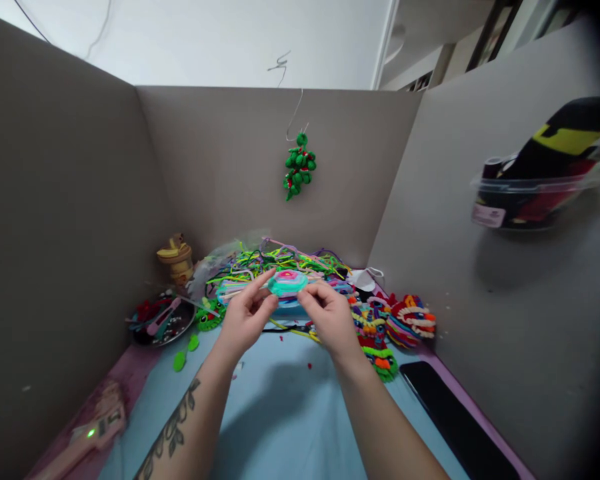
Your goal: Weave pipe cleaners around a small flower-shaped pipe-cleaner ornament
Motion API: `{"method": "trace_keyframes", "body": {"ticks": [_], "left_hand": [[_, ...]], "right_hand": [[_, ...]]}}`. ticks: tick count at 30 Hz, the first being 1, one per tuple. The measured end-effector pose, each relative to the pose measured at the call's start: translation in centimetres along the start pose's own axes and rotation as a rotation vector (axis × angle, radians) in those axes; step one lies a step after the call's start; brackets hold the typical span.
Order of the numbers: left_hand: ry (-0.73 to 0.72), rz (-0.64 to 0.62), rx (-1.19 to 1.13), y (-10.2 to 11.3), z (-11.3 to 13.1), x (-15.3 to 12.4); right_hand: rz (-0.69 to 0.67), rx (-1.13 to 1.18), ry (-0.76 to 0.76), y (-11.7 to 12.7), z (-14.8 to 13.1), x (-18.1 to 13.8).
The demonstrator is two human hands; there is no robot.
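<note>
Between my two hands I hold a flat oval coil of fuzzy craft stems [288, 283], turquoise around the outside with a pink and red centre. My left hand [250, 317] pinches its left edge with the thumb and forefinger, the forefinger stretched upward. At the right edge, the thumb and fingers of my right hand [330, 317] grip it. Beyond the coil lies a heap of mostly green and yellow craft stems [260, 260]. To the right of my right hand is a pile of multicoloured fuzzy pieces [373, 323].
A metal bowl of tools [165, 327] sits at the left, near green round pieces [180, 361]. A pink glue gun [105, 427] with a lit green light lies front left, a black phone [455, 420] front right. Grey partitions [215, 167] enclose the table; a green ornament [300, 167] hangs behind.
</note>
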State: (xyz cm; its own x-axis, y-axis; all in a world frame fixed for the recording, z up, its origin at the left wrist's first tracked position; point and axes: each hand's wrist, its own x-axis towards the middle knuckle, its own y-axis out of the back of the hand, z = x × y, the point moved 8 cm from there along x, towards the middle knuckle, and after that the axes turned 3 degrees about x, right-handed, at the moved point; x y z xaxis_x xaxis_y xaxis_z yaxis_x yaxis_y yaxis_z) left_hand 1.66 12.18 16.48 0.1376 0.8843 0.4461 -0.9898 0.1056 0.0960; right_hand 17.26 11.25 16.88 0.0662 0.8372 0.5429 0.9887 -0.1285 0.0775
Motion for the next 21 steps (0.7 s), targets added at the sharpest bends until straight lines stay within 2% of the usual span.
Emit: {"method": "trace_keyframes", "body": {"ticks": [3, 7, 17, 21], "left_hand": [[0.051, 0.013, -0.01, 0.0, -0.2, 0.0], [0.083, 0.093, 0.038, 0.2, -0.3, -0.1], [-0.131, 0.272, 0.366, 1.2, 0.9, -1.0], [-0.056, 0.2, 0.247, 0.9, 0.1, -0.6]], "right_hand": [[-0.019, -0.004, -0.001, -0.1, -0.1, 0.0], [-0.025, -0.009, -0.005, -0.2, -0.2, 0.0], [-0.019, -0.009, -0.005, -0.6, -0.2, -0.2], [-0.013, 0.001, -0.02, -0.3, 0.0, -0.1]]}}
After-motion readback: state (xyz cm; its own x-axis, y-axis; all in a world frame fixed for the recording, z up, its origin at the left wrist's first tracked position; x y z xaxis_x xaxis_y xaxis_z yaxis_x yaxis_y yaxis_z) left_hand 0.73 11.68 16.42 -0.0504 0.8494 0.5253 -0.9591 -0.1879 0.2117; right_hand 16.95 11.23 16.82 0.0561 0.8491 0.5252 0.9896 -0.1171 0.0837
